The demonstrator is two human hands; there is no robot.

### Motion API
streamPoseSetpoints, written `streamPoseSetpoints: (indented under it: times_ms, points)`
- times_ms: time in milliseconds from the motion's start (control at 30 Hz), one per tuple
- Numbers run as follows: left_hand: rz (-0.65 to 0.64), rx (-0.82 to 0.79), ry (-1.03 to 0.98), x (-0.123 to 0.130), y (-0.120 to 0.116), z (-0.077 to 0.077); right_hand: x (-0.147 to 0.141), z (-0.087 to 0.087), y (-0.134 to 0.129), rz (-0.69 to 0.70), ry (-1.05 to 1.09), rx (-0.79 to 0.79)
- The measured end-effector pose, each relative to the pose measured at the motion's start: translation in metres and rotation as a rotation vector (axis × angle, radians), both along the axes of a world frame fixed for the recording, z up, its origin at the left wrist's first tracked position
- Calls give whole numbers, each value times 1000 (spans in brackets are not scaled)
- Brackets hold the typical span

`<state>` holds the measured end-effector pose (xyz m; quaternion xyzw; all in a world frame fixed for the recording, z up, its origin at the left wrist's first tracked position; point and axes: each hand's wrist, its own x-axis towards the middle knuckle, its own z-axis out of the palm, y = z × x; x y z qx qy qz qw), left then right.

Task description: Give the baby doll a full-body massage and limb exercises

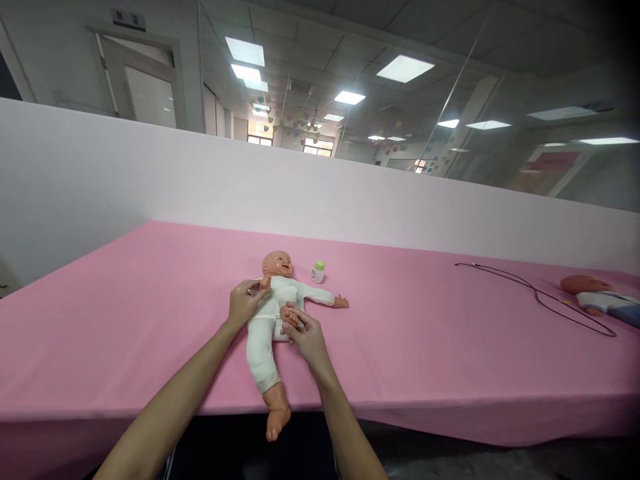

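Note:
A baby doll (261,347) in white clothing lies on its back on the pink-covered table (425,333), its head toward the wall and one leg stretched past the near edge. My left hand (244,302) is closed on the doll's hand beside its chest. Over the doll's belly, my right hand (306,333) grips the doll's raised foot. The other doll arm stretches out to the right, untouched. Just right of the doll's head stands a small white bottle (318,273) with a green cap.
A thin black cord (520,281) lies looped at the right of the table. Beyond it, at the far right edge, rests a second doll (600,299) in white and blue. A low white wall (325,193) with glass above borders the back.

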<state>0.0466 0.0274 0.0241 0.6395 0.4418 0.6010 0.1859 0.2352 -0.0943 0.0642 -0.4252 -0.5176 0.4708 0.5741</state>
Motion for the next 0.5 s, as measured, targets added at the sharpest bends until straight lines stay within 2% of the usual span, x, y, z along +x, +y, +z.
streamPoseSetpoints:
  times_ms: [67, 133, 233, 367, 433, 500]
  points:
    - [55, -22, -169, -5, 7, 0, 7, 1, -16, 9, -8, 6]
    - [178, -60, -347, -13, 15, -1, 19, -4, -43, 16, -19, 2]
    - [385, -179, -493, -29, 27, -5, 40, -26, -90, 29, 9, -39]
    - [513, -250, -408, -52, 33, -9, 51, -66, -139, 76, 37, -55]
    - [563, -288, -264, -62, 31, -9, 50, -79, -150, 143, 41, -53]
    - [605, -401, -80, -69, 26, -7, 48, -87, -152, 255, 59, -69]
